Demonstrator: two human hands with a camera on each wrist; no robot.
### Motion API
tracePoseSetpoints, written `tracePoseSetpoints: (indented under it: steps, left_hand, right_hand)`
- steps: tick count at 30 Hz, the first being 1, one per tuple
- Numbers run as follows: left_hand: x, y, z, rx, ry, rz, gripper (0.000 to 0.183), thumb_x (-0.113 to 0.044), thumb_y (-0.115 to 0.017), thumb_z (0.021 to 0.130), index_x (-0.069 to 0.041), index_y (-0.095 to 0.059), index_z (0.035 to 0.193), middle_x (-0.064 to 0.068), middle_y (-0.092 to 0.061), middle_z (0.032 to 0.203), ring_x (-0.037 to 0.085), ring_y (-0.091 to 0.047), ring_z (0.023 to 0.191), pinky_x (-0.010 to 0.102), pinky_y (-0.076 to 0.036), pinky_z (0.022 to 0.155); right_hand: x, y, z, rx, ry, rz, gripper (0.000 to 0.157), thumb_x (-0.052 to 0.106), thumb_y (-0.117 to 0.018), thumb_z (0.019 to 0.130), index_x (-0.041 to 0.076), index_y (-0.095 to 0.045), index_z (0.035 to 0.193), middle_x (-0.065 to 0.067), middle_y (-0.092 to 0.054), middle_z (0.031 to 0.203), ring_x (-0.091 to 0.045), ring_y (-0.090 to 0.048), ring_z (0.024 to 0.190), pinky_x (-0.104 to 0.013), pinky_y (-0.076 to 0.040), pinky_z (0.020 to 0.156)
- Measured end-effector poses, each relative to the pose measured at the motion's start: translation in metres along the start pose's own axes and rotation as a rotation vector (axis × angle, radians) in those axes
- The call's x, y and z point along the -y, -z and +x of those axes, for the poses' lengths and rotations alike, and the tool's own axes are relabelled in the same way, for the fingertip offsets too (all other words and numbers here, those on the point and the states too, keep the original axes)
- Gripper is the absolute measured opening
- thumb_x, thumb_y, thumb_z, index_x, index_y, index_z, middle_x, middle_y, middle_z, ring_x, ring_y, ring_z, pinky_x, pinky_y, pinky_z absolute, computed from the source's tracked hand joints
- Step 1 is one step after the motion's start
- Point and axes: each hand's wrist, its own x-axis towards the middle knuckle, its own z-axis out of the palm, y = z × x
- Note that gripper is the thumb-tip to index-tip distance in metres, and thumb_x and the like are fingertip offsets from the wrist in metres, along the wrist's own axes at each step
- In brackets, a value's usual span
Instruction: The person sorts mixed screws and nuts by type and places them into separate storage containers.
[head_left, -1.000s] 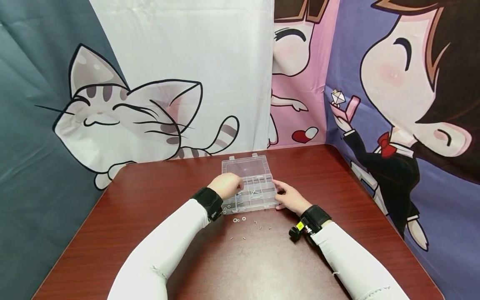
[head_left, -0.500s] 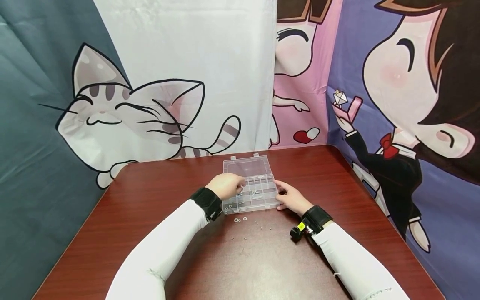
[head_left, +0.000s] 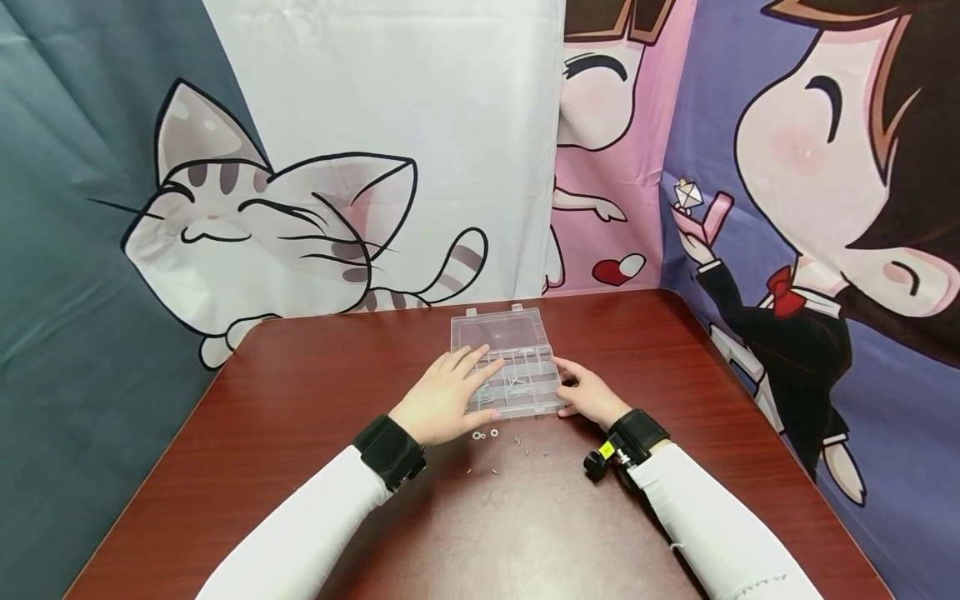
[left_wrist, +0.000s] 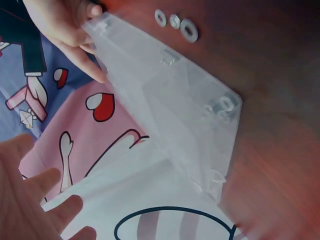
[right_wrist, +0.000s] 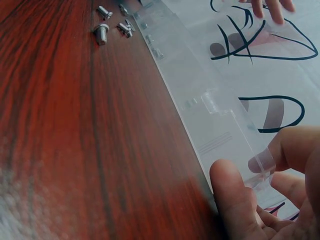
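Observation:
A clear plastic compartment box (head_left: 525, 412) lies on the table, its lid (head_left: 498, 329) folded open toward the back. My left hand (head_left: 438, 398) is spread with straight fingers over the box's left side, hiding compartments there. At the right front corner my right hand (head_left: 592, 398) grips the box; in the right wrist view the thumb (right_wrist: 230, 192) lies along the front wall and fingers curl at the side. Small long metal pieces (head_left: 516, 382) lie in a middle compartment. Ring-shaped pieces (left_wrist: 226, 103) show through the wall at the box's left front corner.
Before the box lie washers (left_wrist: 189, 31) with a nut (left_wrist: 174, 21) between them. Several small screws (right_wrist: 101, 34) are scattered on the brown table (head_left: 300, 400) to their right and nearer me. A printed cloth (head_left: 450, 125) hangs behind the table.
My left hand, bent with fingers down in the box before, has opened out and drawn back a little to the left and toward me. The right hand keeps its grip on the corner.

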Motion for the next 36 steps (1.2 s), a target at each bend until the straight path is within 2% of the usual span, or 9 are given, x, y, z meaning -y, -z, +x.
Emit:
tracePoseSetpoints:
  steps: [3, 6, 11, 17, 20, 22, 26, 30, 36]
  left_hand:
    - [-0.001, 0.001, -0.013, -0.015, 0.005, -0.015, 0.082, -0.071, -0.049, 0.09, -0.028, -0.027, 0.157, 0.005, -0.026, 0.162, 0.031, -0.027, 0.146, 0.047, -0.016, 0.118]
    - [-0.001, -0.001, -0.023, -0.037, -0.005, -0.042, 0.083, -0.067, -0.054, 0.09, -0.027, -0.027, 0.157, 0.005, -0.025, 0.162, 0.031, -0.028, 0.146, 0.049, -0.017, 0.118]
    - [0.0, -0.006, -0.033, -0.042, -0.007, -0.067, 0.083, -0.063, -0.058, 0.09, -0.024, -0.028, 0.157, 0.005, -0.024, 0.163, 0.031, -0.027, 0.146, 0.049, -0.019, 0.117]
    - [0.001, -0.009, -0.04, -0.043, -0.005, -0.077, 0.077, -0.061, -0.057, 0.092, -0.022, -0.035, 0.154, 0.01, -0.038, 0.154, 0.03, -0.035, 0.141, 0.049, -0.026, 0.114]
    - [0.001, -0.009, -0.041, -0.069, -0.032, -0.054, 0.063, -0.055, -0.06, 0.093, -0.017, -0.053, 0.142, 0.008, -0.055, 0.135, 0.027, -0.05, 0.125, 0.046, -0.039, 0.104]
    - [0.0, -0.011, -0.041, -0.088, -0.069, -0.015, 0.044, -0.047, -0.064, 0.093, -0.016, -0.066, 0.124, 0.003, -0.063, 0.114, 0.023, -0.059, 0.106, 0.042, -0.048, 0.091]
    - [0.0, -0.017, -0.039, -0.091, -0.126, 0.049, 0.01, -0.032, -0.071, 0.09, -0.022, -0.072, 0.089, -0.007, -0.061, 0.079, 0.015, -0.061, 0.071, 0.034, -0.05, 0.063]
    - [0.001, -0.024, -0.038, -0.056, -0.118, 0.063, 0.014, -0.028, -0.072, 0.088, -0.025, -0.066, 0.075, -0.009, -0.058, 0.068, 0.011, -0.059, 0.06, 0.033, -0.046, 0.053]
    - [0.002, -0.041, -0.03, -0.003, -0.091, 0.066, 0.014, -0.026, -0.072, 0.086, -0.028, -0.067, 0.073, -0.013, -0.059, 0.063, 0.009, -0.057, 0.055, 0.033, -0.043, 0.048]
  right_hand:
    - [0.0, -0.001, 0.001, -0.002, -0.005, 0.006, 0.07, -0.006, -0.053, 0.087, 0.01, -0.035, 0.154, -0.025, -0.046, 0.125, -0.025, -0.06, 0.087, -0.035, -0.058, 0.064]
    - [0.0, -0.001, 0.001, 0.003, -0.006, 0.003, 0.071, -0.006, -0.052, 0.088, 0.01, -0.034, 0.154, -0.025, -0.045, 0.125, -0.026, -0.059, 0.09, -0.035, -0.058, 0.064]
    - [-0.001, -0.001, 0.001, 0.006, -0.003, 0.008, 0.071, -0.007, -0.052, 0.087, 0.009, -0.033, 0.154, -0.026, -0.046, 0.125, -0.025, -0.06, 0.088, -0.035, -0.058, 0.063]
    - [0.0, 0.0, 0.002, 0.021, 0.003, 0.019, 0.072, -0.009, -0.05, 0.086, 0.001, -0.029, 0.154, -0.03, -0.045, 0.124, -0.025, -0.06, 0.083, -0.04, -0.058, 0.064]
    - [0.001, 0.001, 0.003, 0.029, 0.0, 0.023, 0.072, -0.01, -0.05, 0.086, 0.0, -0.029, 0.153, -0.031, -0.044, 0.124, -0.025, -0.06, 0.083, -0.042, -0.058, 0.066]
    - [0.002, 0.002, 0.003, 0.027, -0.002, 0.024, 0.071, -0.009, -0.051, 0.087, 0.002, -0.029, 0.154, -0.03, -0.044, 0.125, -0.025, -0.06, 0.083, -0.041, -0.059, 0.066]
    - [0.002, 0.002, 0.001, 0.012, -0.007, 0.024, 0.071, -0.007, -0.052, 0.088, 0.007, -0.032, 0.154, -0.026, -0.044, 0.126, -0.024, -0.06, 0.084, -0.036, -0.058, 0.064]
    - [0.002, 0.0, -0.001, 0.004, -0.006, 0.023, 0.072, -0.008, -0.052, 0.086, 0.008, -0.034, 0.154, -0.025, -0.044, 0.124, -0.025, -0.059, 0.085, -0.035, -0.058, 0.063]
    - [0.003, -0.001, -0.001, -0.001, 0.0, 0.025, 0.071, -0.008, -0.052, 0.086, 0.008, -0.034, 0.153, -0.026, -0.045, 0.124, -0.024, -0.059, 0.083, -0.035, -0.058, 0.063]
